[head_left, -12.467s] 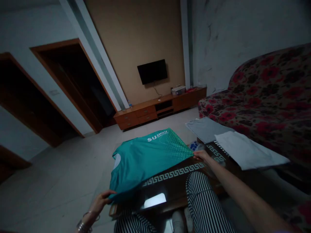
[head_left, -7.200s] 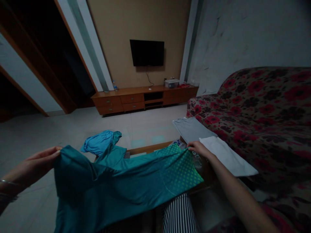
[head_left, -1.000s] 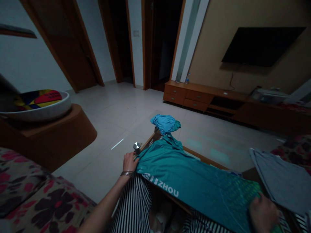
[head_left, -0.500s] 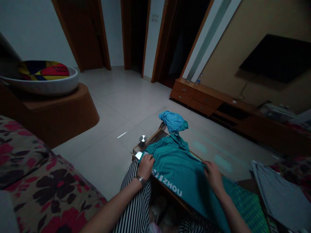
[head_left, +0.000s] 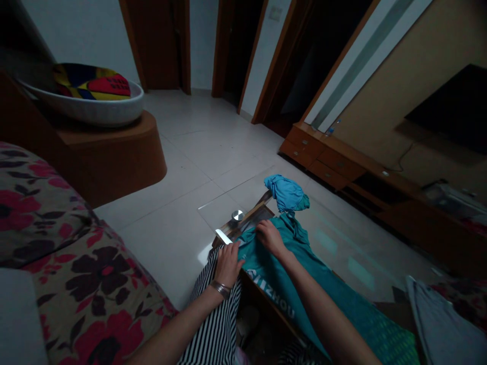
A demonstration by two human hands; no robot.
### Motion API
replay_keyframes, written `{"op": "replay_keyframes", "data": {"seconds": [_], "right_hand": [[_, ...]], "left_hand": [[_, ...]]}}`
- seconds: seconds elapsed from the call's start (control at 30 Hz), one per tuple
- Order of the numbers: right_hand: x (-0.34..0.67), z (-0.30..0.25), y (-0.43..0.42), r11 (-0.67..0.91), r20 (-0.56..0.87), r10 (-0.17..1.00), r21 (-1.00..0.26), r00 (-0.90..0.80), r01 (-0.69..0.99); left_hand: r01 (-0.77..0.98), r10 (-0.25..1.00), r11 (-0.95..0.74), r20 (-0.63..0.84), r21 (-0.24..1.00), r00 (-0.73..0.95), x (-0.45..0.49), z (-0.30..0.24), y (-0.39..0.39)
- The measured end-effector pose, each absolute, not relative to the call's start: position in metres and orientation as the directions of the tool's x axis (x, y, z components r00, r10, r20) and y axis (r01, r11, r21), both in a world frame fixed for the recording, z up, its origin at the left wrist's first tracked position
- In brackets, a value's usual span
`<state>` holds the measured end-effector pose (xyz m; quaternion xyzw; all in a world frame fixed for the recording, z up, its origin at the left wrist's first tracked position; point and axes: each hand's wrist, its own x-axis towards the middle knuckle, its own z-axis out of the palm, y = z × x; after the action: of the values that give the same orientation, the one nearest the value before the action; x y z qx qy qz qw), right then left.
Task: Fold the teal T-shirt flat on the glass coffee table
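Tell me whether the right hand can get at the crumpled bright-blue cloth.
Probably yes. The right hand rests on the teal printed shirt, close below the crumpled bright-blue cloth, and only the shirt's narrow bunched top lies between them; no object blocks the way.

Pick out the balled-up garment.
The bright blue garment, crumpled into a ball; the teal jersey is spread lengthwise and the grey shirt lies flat.
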<state>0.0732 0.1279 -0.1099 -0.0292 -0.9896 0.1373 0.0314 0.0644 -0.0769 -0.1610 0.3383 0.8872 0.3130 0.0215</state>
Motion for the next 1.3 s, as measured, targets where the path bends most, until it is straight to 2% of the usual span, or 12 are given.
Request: {"op": "replay_keyframes", "data": {"seconds": [0.13,0.33,0.43,0.7,0.8,0.93,1.07,1.13,1.2,1.27,1.3], "right_hand": [[0.063,-0.111,0.134,0.915,-0.021,0.132,-0.381,-0.991,0.130],[0.043,-0.112,0.123,0.922,-0.177,-0.019,-0.385,-0.984,0.051],[0.037,-0.112,0.116,0.920,-0.199,-0.076,-0.391,-0.977,0.008],[0.026,-0.111,0.109,0.909,-0.221,-0.131,-0.415,-0.966,-0.028],[0.025,-0.110,0.104,0.931,-0.221,-0.172,-0.355,-0.960,-0.085],[0.022,-0.113,0.099,0.968,-0.227,-0.130,-0.238,-0.965,-0.075],[0.016,-0.119,0.099,0.963,-0.215,-0.043,-0.268,-0.976,0.016],[0.016,-0.122,0.100,0.960,-0.203,-0.017,-0.275,-0.979,0.040],[0.018,-0.124,0.104,0.951,-0.163,-0.007,-0.305,-0.987,0.043],[0.023,-0.125,0.112,0.937,-0.088,0.039,-0.342,-0.995,0.067],[0.025,-0.125,0.119,0.929,-0.045,0.104,-0.352,-0.994,0.113]], "left_hand": [[0.527,0.609,0.596,0.087,0.606,-0.788,0.048,-0.164,-0.089],[0.490,0.565,0.610,0.092,0.623,-0.820,0.044,-0.170,-0.098],[0.476,0.562,0.611,0.077,0.633,-0.824,0.048,-0.171,-0.101],[0.392,0.535,0.569,0.037,0.723,-0.844,0.047,-0.178,-0.105],[0.328,0.547,0.504,0.000,0.799,-0.837,0.044,-0.183,-0.104],[0.171,0.514,0.439,-0.090,0.882,-0.853,0.034,-0.187,-0.101],[0.093,0.451,0.400,-0.107,0.912,-0.886,0.017,-0.183,-0.103],[0.149,0.429,0.458,-0.071,0.876,-0.901,0.011,-0.174,-0.105],[0.297,0.426,0.549,0.045,0.781,-0.904,0.010,-0.164,-0.105],[0.480,0.492,0.571,0.191,0.666,-0.850,0.014,-0.153,-0.098],[0.568,0.554,0.537,0.246,0.624,-0.795,0.019,-0.148,-0.091]]}}
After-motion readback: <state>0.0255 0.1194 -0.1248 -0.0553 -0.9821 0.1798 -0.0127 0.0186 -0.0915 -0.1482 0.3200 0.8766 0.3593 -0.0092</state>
